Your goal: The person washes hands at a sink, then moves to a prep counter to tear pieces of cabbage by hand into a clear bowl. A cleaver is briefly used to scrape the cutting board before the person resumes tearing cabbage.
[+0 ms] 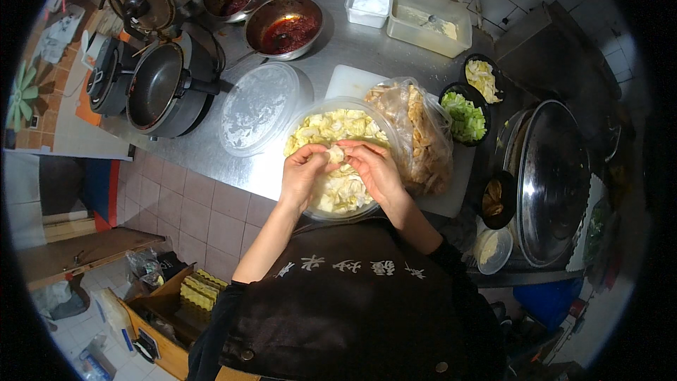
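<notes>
Between the fingertips of my left hand [305, 172] and my right hand [376, 172] is a pale piece of cabbage [336, 154], pinched from both sides. Both hands are over a round clear plastic tub [294, 126] filled with pale yellow-white cabbage pieces [341, 196]. To the right, a clear plastic bag [431, 132] of light brown food strips, perhaps tofu skin, lies on a white cutting board [349, 78]. Left of the tub, a round translucent lid [259, 108] rests on the steel table.
Steel bowls of red sauce [291, 32] stand at the back beside a frying pan [156, 84]. Farther right are plastic boxes [431, 21], black bowls of chopped green vegetable [463, 116] and cabbage [482, 79], and a large domed lid [552, 182]. The steel table [248, 172] ends at my left.
</notes>
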Demonstrator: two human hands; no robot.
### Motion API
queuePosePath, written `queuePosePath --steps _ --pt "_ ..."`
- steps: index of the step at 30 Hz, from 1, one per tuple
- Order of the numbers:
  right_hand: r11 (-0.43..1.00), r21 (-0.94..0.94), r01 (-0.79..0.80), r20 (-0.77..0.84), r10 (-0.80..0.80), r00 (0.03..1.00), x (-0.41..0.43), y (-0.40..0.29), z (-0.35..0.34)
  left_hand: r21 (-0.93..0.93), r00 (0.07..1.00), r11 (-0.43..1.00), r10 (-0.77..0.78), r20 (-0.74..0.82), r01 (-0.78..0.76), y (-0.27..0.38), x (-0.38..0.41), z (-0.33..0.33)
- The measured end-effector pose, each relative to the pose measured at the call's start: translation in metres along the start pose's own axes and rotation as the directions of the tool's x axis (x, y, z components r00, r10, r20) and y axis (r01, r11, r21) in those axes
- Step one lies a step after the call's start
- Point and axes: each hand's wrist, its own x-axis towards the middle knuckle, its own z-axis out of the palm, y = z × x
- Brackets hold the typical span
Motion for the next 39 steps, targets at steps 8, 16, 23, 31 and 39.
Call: queuePosePath --steps 8,16,23,31,39 --pt "0.992 0.114 -0.052 -0.081 0.061 0.995 0.008 0.009 -0.018 -0.043 0.988 0.989 -0.136 0.076 0.139 0.013 -0.001 -0.011" --pt "0.991 0.129 -0.043 0.028 0.039 0.999 0.002 -0.004 -0.019 0.61 0.97 0.755 0.191 0.148 -0.241 0.018 -0.009 -0.005" --pt "0.997 -0.027 -0.075 0.058 0.076 0.995 -0.008 -0.007 -0.006 0.457 0.952 0.852 0.139 0.274 -0.256 0.024 -0.012 0.003" --pt "0.991 0.102 -0.092 0.11 0.081 0.991 -0.004 0.0 -0.018 0.242 0.975 0.966 0.038 0.221 -0.093 0.022 -0.01 -0.006" --pt "0.961 0.199 -0.192 0.22 0.146 0.964 -0.003 0.004 -0.02 -0.237 0.996 0.968 -0.079 0.04 0.087 0.026 -0.01 -0.002"
